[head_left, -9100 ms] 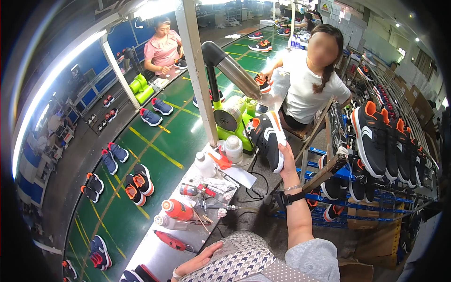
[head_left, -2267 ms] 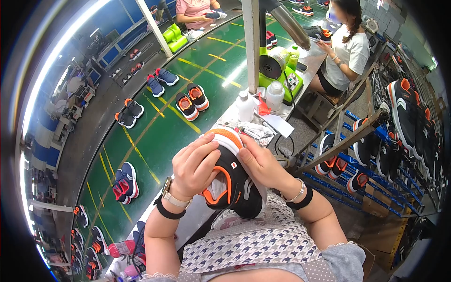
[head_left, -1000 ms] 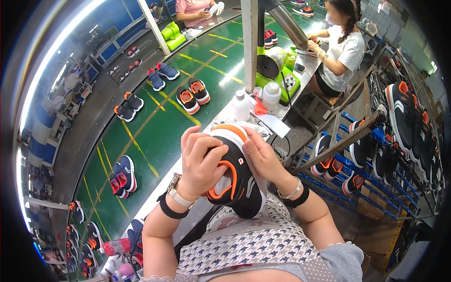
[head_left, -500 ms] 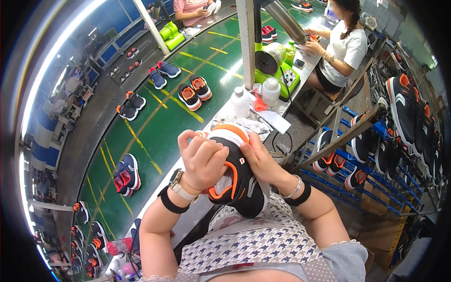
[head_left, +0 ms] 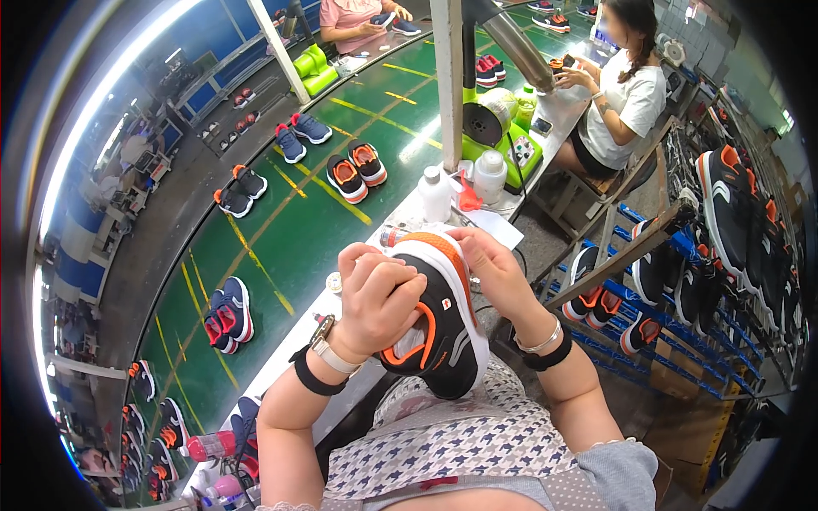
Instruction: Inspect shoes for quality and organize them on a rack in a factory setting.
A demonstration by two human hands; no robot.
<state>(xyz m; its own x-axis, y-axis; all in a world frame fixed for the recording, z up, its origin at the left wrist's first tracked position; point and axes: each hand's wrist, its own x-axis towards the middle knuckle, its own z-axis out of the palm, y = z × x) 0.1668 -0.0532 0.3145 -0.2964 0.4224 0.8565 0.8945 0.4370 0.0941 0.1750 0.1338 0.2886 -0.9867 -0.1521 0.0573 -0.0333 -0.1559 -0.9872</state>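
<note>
A black sneaker [head_left: 450, 345] with orange collar lining, a white midsole and an orange outsole is held up in front of my apron, toe pointing away. My left hand [head_left: 379, 294] is closed on its left side by the shoe opening, fingers curled, and hides part of the tongue. White stuffing shows inside the opening. My right hand [head_left: 498, 268] has its bent fingers against the sole edge near the toe. Its palm is partly off the shoe, and its fingertips are partly hidden.
A green conveyor [head_left: 290, 247] carries pairs of sneakers on my left. White bottles [head_left: 434, 194] and a green machine [head_left: 511, 145] stand ahead. A rack [head_left: 656, 255] of black sneakers is at right. A co-worker [head_left: 626, 102] sits at far right; another person [head_left: 362, 21] is beyond the conveyor.
The sneaker has turned, showing more of its sole edge. My right hand has shifted from the upper toward the sole near the toe. The person beyond the conveyor now handles blue shoes.
</note>
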